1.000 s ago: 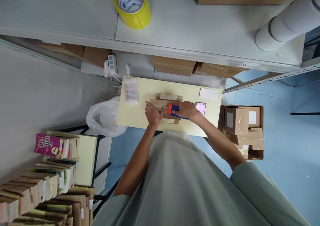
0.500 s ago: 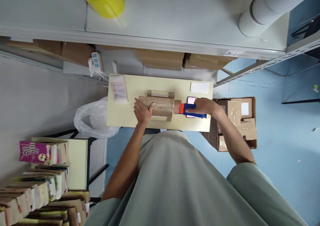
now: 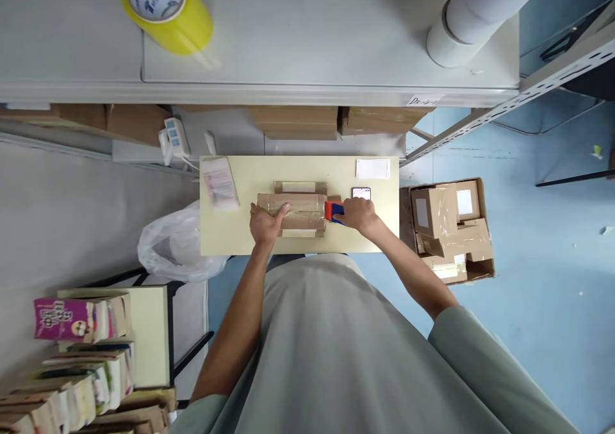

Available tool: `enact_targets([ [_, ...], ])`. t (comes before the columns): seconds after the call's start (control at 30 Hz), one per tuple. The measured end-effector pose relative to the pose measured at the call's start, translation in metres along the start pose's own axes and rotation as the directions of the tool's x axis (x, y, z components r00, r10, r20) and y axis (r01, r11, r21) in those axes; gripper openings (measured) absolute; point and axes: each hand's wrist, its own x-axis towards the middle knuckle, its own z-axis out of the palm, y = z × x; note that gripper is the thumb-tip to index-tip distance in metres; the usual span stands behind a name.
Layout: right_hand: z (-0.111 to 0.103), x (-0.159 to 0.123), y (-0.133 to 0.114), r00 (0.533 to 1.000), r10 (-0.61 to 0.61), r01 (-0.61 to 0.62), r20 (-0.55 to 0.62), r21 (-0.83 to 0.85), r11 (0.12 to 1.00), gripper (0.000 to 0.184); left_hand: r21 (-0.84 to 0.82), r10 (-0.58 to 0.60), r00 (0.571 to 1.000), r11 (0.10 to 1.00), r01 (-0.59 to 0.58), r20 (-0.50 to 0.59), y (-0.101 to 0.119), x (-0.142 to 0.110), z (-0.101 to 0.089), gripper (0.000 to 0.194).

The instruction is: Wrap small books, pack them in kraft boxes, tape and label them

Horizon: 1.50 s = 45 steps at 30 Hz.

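A small cardboard box [image 3: 302,203] with shiny clear tape along its middle lies on the pale yellow table [image 3: 250,245]. My left hand [image 3: 265,224] grips its left end, with the thumb lying on top. My right hand [image 3: 358,215] is closed around a blue and orange tape dispenser [image 3: 335,211], whose orange end meets the right end of the box. Just above that hand lies a phone [image 3: 361,193] with its screen lit, partly covered by the hand.
A white slip [image 3: 373,168] and a printed sheet in plastic [image 3: 220,182] lie on the table. To the right stands an open carton [image 3: 491,254] of boxes. A white plastic bag [image 3: 177,242] hangs at the left. A shelf [image 3: 307,56] with a yellow tape roll [image 3: 187,30] spans the far side.
My right hand has moved left with the tape dispenser, from beyond the box to against its right end. The left hand still holds the box. The camera view has shifted slightly.
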Motion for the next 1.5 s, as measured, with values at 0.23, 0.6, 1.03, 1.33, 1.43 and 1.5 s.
enact_targets([
  [0.23,0.032,-0.007,-0.036,0.985,0.022,-0.027,-0.170,-0.026,0.999,0.038,0.057,-0.055,0.995,0.997,0.050,0.081,-0.011,0.010,-0.017,0.066],
  [0.6,0.048,-0.020,-0.058,0.954,0.256,-0.217,-0.153,0.234,0.948,0.038,-0.090,0.032,0.991,0.996,-0.020,0.128,-0.029,0.016,-0.041,0.084],
  [1.03,-0.148,-0.084,-0.099,0.623,0.262,-0.042,-0.737,0.304,0.952,0.039,-0.234,0.755,0.532,0.478,-0.847,-0.384,0.113,0.016,-0.175,0.066],
  [1.33,-0.224,-0.016,-0.118,0.554,0.085,-0.059,-0.828,0.063,0.996,0.042,-0.211,0.723,0.477,0.433,-0.877,-0.500,0.107,0.033,-0.238,0.058],
  [1.43,-0.222,-0.006,-0.120,0.551,0.090,-0.054,-0.830,0.072,0.996,0.048,-0.217,0.696,0.518,0.478,-0.851,-0.497,0.084,0.041,-0.234,0.055],
  [1.5,-0.212,-0.008,-0.120,0.495,0.098,-0.040,-0.863,0.090,0.995,0.052,-0.230,0.681,0.558,0.516,-0.825,-0.474,0.059,0.050,-0.222,0.055],
])
